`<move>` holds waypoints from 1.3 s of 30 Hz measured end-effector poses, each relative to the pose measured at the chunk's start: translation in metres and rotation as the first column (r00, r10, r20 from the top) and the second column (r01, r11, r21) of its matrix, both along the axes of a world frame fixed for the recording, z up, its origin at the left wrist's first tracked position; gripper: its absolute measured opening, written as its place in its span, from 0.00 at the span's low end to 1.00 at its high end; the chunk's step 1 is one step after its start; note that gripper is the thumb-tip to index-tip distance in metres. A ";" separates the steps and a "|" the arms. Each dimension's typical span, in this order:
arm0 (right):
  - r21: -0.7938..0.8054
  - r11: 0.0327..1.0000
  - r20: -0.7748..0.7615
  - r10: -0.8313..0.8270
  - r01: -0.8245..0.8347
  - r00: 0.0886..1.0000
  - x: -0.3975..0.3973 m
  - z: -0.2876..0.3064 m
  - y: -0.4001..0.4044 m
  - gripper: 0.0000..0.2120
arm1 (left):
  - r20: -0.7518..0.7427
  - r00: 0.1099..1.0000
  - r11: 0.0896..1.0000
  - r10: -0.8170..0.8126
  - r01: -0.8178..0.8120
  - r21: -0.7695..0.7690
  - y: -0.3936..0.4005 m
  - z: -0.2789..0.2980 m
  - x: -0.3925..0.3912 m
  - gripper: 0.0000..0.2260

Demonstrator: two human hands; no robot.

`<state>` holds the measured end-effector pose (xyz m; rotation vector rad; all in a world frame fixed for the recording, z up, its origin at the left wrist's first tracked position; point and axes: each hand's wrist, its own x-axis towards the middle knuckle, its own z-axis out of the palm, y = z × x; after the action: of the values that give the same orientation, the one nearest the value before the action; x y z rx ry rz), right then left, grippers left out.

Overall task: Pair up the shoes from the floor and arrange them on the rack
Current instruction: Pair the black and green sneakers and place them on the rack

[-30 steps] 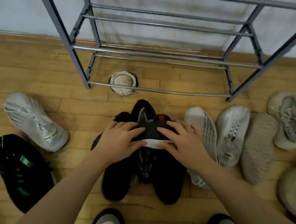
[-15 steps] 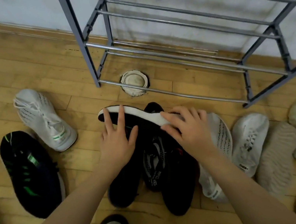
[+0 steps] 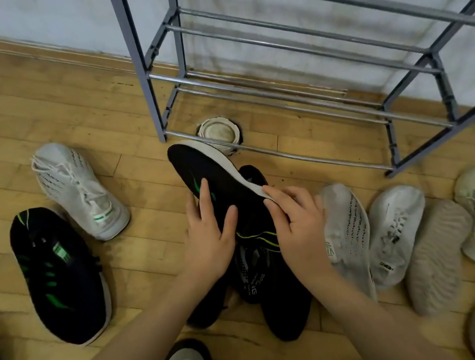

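Black sneaker (image 3: 221, 182), green-striped, being held tilted on edge above the dark pile (image 3: 282, 312), near the rack (image 3: 139, 70); likely being checked against the black-and-green shoe (image 3: 58, 276) on the floor (image 3: 148, 256). Left hand (image 3: 209, 246) pressing the upper, fingers (image 3: 205, 194) straight; right hand (image 3: 296, 226) pinching the white sole edge. Heel hiding behind right hand; pile too dark for counting.

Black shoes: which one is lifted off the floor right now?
The white-soled black shoe tipped on its side between the left hand and right hand; the other black shoes lie on the floor.
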<state>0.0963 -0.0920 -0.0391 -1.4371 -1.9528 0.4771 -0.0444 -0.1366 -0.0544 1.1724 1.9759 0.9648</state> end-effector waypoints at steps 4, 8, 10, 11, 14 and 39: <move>-0.119 0.991 -0.129 -0.071 0.056 0.989 -0.022 0.009 -0.026 0.14 | 0.099 0.994 0.995 0.051 -0.059 0.085 -0.010 0.014 -0.006 0.26; -0.178 0.984 0.016 -0.004 0.007 1.000 -0.043 0.006 -0.033 0.13 | -0.013 0.996 0.989 0.088 -0.086 0.118 -0.029 0.014 -0.028 0.23; -0.170 0.984 0.148 0.079 -0.053 0.986 -0.048 -0.005 -0.033 0.12 | -0.021 0.998 0.996 0.053 -0.051 0.071 -0.036 0.004 -0.043 0.22; -0.182 0.980 0.198 0.119 -0.083 0.973 -0.047 -0.014 -0.033 0.12 | -0.021 1.000 1.000 0.005 -0.004 0.023 -0.038 -0.003 -0.049 0.22; -0.204 0.971 0.270 0.182 -0.129 0.945 -0.036 -0.037 -0.041 0.18 | -0.160 0.960 0.963 -0.231 0.202 -0.180 -0.040 -0.023 -0.059 0.22; -0.243 0.767 0.286 0.641 -0.593 0.712 -0.224 -0.057 -0.076 0.19 | -0.595 0.802 0.857 0.055 -0.344 -0.385 -0.149 -0.037 -0.204 0.26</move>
<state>-0.1278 -0.1680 -0.0960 -0.9373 -2.7612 0.6909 -0.2485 -0.2860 -0.0910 1.0326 2.6627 0.1609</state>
